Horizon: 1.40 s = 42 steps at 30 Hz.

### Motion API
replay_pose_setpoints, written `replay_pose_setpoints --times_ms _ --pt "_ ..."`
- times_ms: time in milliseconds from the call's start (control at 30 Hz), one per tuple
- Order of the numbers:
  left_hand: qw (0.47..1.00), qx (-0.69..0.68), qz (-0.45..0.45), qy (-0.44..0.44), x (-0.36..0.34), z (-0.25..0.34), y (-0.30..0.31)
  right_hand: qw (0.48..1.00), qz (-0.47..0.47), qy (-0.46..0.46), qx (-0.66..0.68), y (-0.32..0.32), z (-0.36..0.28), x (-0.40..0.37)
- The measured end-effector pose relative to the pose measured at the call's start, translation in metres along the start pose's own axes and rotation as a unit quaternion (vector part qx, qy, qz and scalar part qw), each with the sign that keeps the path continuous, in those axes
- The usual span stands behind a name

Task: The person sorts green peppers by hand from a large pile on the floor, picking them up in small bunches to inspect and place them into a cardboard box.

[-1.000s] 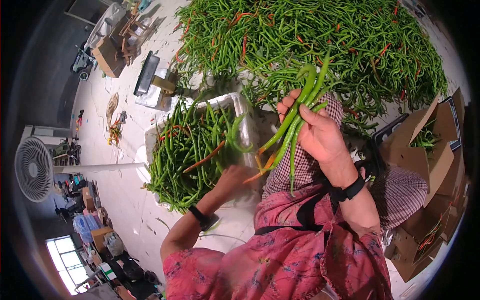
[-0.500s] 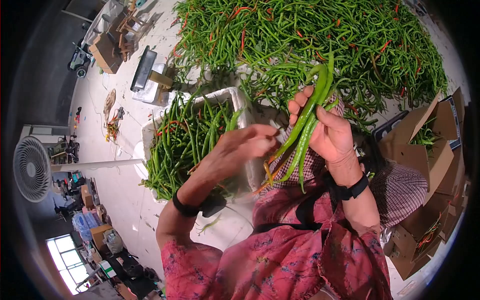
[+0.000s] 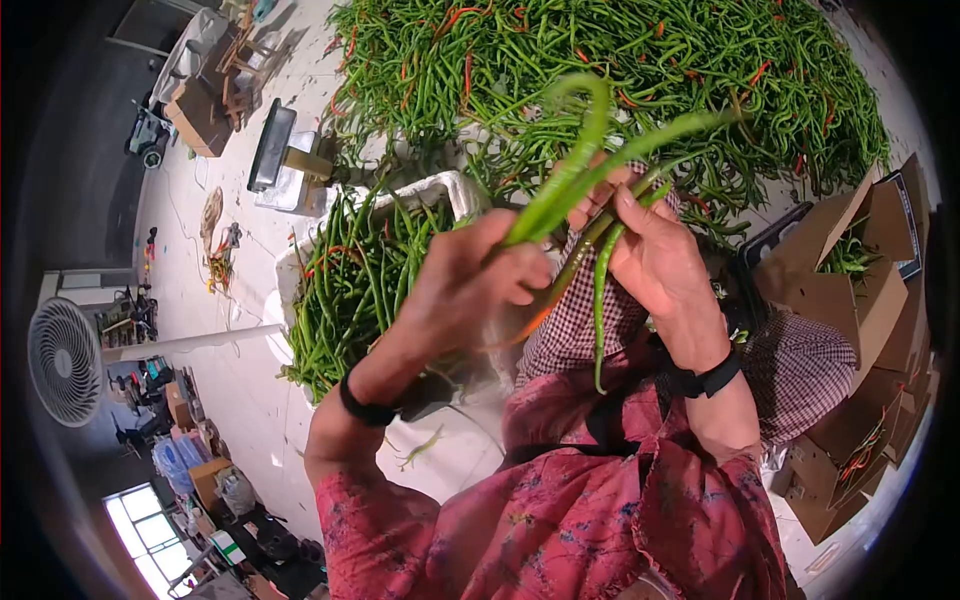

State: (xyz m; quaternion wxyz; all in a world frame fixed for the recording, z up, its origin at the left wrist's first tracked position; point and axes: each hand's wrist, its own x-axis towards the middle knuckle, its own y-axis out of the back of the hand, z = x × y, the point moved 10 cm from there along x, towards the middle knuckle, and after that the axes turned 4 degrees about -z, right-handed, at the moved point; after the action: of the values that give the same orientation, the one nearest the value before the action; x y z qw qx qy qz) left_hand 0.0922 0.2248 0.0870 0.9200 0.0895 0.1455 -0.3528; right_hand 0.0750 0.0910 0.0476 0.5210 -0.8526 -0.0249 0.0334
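My left hand (image 3: 468,275), slightly blurred, is closed around the lower ends of long green chili peppers (image 3: 575,190), whose curved tops reach up and to the right. Fingers of my right hand (image 3: 660,250) pinch a slim green chili (image 3: 601,310) and a brownish chili (image 3: 570,272) that turns orange toward its tip. Both hang down in front of my checked trouser leg. The two hands are close together, and the left hand's peppers cross in front of the right hand's fingertips. Left of my left hand is a white foam box (image 3: 466,196) full of green chilies (image 3: 345,300).
A wide heap of green chilies with some red ones (image 3: 600,60) covers the floor ahead. Open cardboard boxes (image 3: 825,305) stand at the right. A scale (image 3: 290,160) and a standing fan (image 3: 65,360) are on the left.
My left hand has taken hold of the large green chilies that were in my right hand and draws them leftward. The slim green and brownish ones stay in my right hand.
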Motion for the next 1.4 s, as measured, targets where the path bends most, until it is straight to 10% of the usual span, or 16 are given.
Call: replay_pose_setpoints --times_ms 300,367,400,500,600,867,1400 --pt "0.981 -0.080 0.163 0.074 -0.101 -0.119 0.112 0.993 -0.068 0.038 0.091 -0.009 -0.029 0.001" --pt "0.837 0.495 0.230 0.039 -0.126 -0.119 0.130 0.992 -0.071 0.049 0.088 -0.008 -0.032 0.001" --pt "0.837 0.496 0.229 0.037 -0.122 -0.111 0.124 0.992 -0.073 0.055 0.085 -0.008 -0.033 0.001" --pt "0.975 0.126 0.180 0.043 -0.100 -0.064 0.076 0.989 -0.080 0.060 0.107 -0.013 -0.032 -0.001" --pt "0.996 -0.071 0.014 0.051 -0.056 -0.047 0.013 0.989 -0.079 0.067 0.109 -0.018 -0.037 -0.004" --pt "0.980 0.014 -0.185 0.076 -0.003 -0.016 -0.070 0.985 -0.077 0.105 0.110 -0.004 -0.065 -0.020" --pt "0.974 0.005 -0.218 0.059 0.009 -0.011 -0.117 0.995 -0.053 0.081 -0.034 -0.005 -0.083 -0.054"
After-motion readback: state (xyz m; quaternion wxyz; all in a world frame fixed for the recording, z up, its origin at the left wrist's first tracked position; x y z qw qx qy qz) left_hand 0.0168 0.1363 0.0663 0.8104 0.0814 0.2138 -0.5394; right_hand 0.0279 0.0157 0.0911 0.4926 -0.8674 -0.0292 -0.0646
